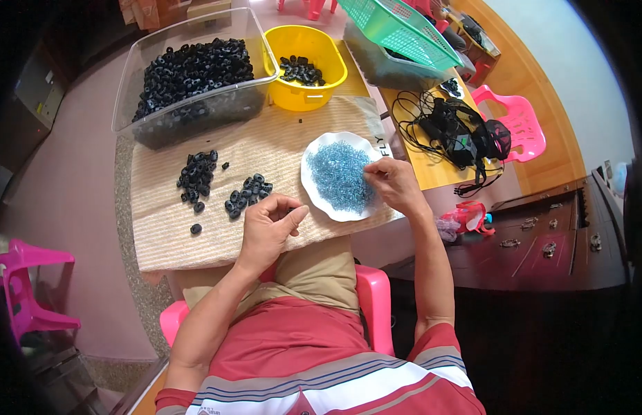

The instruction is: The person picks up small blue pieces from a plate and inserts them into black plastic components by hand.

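From my feed, my left hand (271,227), mid-frame, pinches a small black piece (292,209); my right hand (397,185), fingertips together, meets the white plate (344,216) of blue bits (337,174) right of centre, contents unclear.

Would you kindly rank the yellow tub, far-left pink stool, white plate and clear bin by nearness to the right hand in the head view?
1. White plate: right hand over its right edge.
2. Yellow tub: beyond the plate, slightly left.
3. Clear bin: left of the tub.
4. Pink stool: at the far left.
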{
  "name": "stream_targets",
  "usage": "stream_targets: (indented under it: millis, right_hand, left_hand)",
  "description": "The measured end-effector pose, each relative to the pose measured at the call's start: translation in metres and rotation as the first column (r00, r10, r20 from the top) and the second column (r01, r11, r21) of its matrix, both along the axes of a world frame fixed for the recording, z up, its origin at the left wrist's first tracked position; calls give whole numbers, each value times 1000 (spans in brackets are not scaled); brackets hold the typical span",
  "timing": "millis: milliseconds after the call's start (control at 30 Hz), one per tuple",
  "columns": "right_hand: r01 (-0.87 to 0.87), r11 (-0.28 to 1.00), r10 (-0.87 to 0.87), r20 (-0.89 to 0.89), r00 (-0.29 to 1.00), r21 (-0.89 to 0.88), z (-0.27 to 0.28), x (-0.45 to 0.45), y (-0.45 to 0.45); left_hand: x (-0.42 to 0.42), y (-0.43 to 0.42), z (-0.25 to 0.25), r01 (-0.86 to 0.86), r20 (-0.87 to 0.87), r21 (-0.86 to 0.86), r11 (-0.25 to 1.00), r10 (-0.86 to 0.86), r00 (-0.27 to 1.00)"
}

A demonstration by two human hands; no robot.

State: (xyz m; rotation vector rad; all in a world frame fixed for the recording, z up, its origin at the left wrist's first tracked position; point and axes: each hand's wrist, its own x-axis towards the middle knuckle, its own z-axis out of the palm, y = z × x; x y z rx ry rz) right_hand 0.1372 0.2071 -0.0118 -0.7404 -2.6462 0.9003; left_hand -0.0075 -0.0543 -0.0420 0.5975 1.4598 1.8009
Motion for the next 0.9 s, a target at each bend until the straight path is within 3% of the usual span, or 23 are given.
stream_targets:
  millis: [100, 300, 400, 500, 900]
  right_hand:
    - [19, 997, -22, 38, 999, 81, 5, -2, -4]
    - [-3, 989, 16, -88, 996, 145, 3, -3, -7]
    - [12, 1000, -14, -260, 966, -9, -8, -2, -5]
    - [0, 999, -13, -300, 954, -40, -6, -2, -7]
    - [61, 978, -125, -327, 937, -199, 5, -1, -28]
  left_hand:
    - [0, 0, -3, 4, 11, -2, 1000, -4, 1000]
    - [0, -3, -5, 21, 7, -17, 1000, -21, 1000]
    - [1, -2, -3, 24, 26, -22, 999, -23, 999]
    - [3, -2, -3, 32, 36, -32, 999, -31, 999]
    - [5, 0, 0, 143, 25, -7, 990, -143, 989]
